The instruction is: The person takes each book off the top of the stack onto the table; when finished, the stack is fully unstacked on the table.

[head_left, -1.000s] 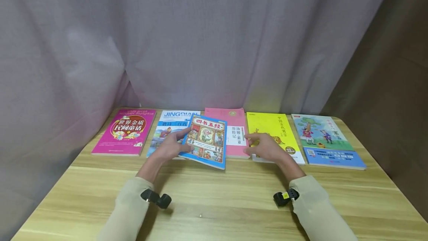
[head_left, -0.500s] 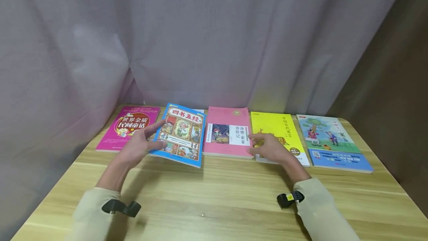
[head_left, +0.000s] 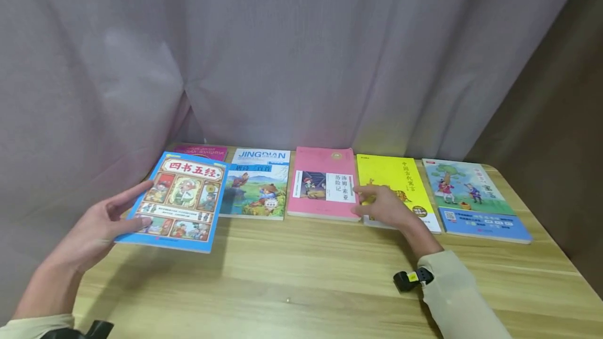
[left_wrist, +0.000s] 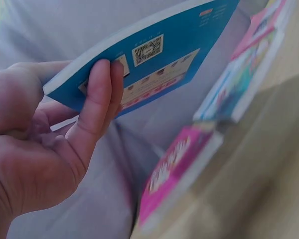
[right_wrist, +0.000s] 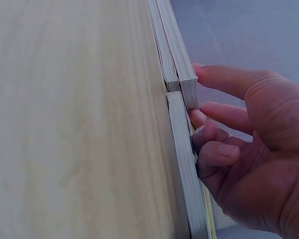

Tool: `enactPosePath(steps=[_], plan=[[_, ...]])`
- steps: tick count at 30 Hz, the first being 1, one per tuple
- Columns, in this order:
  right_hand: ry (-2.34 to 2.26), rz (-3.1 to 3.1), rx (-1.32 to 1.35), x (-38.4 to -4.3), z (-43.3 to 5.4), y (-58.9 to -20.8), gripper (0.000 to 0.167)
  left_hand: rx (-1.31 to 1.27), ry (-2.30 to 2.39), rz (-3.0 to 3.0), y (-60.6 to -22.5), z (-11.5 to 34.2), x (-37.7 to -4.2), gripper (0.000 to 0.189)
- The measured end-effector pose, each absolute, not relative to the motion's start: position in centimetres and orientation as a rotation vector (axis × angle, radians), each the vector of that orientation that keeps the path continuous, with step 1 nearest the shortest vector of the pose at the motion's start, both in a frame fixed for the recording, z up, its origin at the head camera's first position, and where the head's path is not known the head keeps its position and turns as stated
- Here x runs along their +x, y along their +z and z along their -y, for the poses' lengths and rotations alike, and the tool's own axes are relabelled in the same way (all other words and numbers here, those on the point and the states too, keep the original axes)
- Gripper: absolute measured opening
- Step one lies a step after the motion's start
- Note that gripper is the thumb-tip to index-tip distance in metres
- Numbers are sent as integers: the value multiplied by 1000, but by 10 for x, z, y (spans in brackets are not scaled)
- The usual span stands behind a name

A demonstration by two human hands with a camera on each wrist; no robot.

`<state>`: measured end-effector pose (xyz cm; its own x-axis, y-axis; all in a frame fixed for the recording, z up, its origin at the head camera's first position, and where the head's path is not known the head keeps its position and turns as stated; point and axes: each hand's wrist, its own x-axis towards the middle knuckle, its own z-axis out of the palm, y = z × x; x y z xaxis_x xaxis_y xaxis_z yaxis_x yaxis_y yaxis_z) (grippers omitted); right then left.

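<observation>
My left hand (head_left: pixel 94 226) grips a blue-bordered picture book (head_left: pixel 183 192) at its left edge, thumb on the cover. In the left wrist view, fingers (left_wrist: pixel 97 92) lie across its blue back cover, and the book is raised above the table. At the right edge of a pink book (head_left: pixel 320 208), my right hand (head_left: pixel 383 206) holds on with curled thumb and fingers. The right wrist view shows the thumb at the corner of the pink book (right_wrist: pixel 189 89), which lies on another book (right_wrist: pixel 167 64). The right hand partly covers a yellow book (head_left: pixel 391 169).
A JINGDIAN book (head_left: pixel 256 187) lies left of the pink one. Behind the lifted book, a magenta book (head_left: pixel 202 149) is mostly hidden in the head view. A green-and-blue book (head_left: pixel 476 198) lies far right on the wooden table (head_left: pixel 282 271). A grey curtain (head_left: pixel 282 56) hangs behind.
My left hand has carried the blue-bordered book left and toward me, uncovering the pink book and then the JINGDIAN book. It now overlaps the magenta one. My right hand has stayed at the pink book's edge.
</observation>
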<state>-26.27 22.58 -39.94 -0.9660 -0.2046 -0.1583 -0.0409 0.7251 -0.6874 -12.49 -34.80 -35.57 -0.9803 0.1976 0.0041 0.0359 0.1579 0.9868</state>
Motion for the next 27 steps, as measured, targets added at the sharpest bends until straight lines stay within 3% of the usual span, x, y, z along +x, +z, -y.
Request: enactPosePath(steps=[15,27], plan=[[-1053,-2709,-179,-265,-226,-399,71,358,2058,-1754,-413,431,-69,77],[-1061,-2708,-189,-264,-225,-399,71,21,1835,-2052,-430,446,-64,69]])
